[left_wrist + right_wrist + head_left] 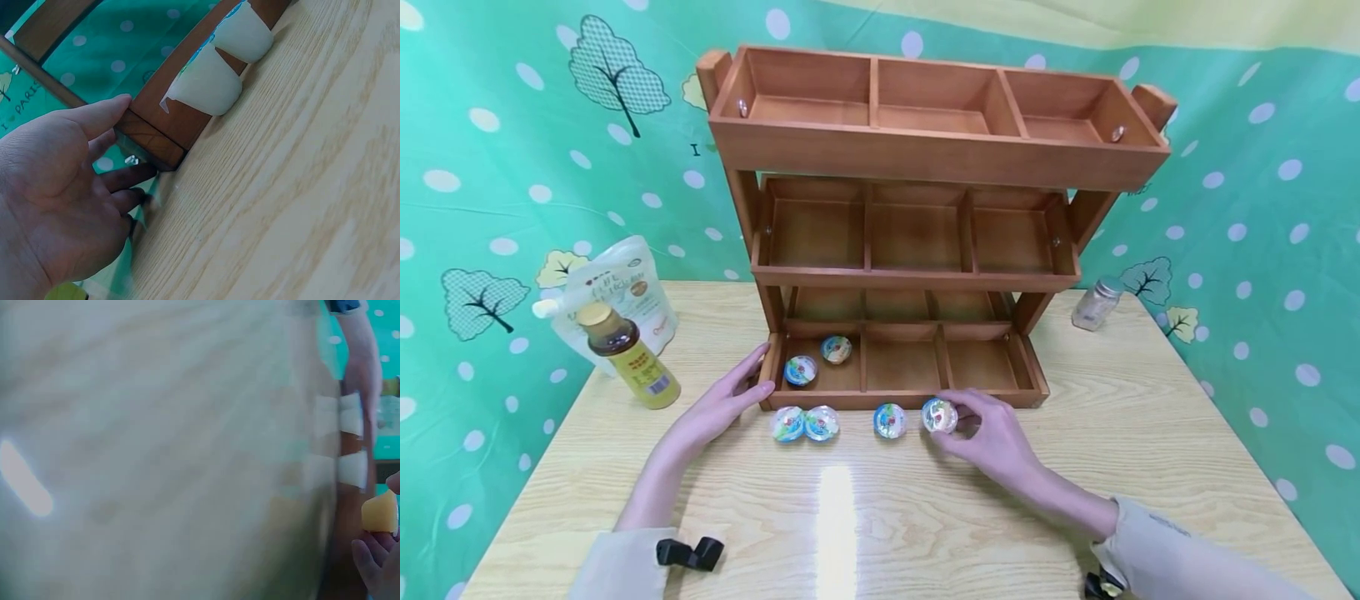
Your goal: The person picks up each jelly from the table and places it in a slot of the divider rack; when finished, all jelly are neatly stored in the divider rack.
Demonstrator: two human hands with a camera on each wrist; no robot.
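My right hand (992, 437) pinches a foil-lidded jelly cup (939, 415) between thumb and fingers, just in front of the wooden rack's bottom tray. In the right wrist view this jelly cup (380, 512) looks yellowish. To its left another jelly cup (890, 421) stands on the table. Two whitish cups (805, 424) sit side by side farther left. Inside the tray's left compartment are a jelly cup (801, 370) and a second one (836, 349). My left hand (722, 408) touches the left end of the tray (159, 134), thumb at its front corner, fingers along the side.
The three-tier wooden rack (925, 154) stands at the back, each tier divided into three compartments. At left are a brown-and-yellow bottle (632, 358) and a white spouted pouch (617, 292). A small metal-capped jar (1097, 304) stands at right. Green dotted fabric (497, 208) surrounds the table.
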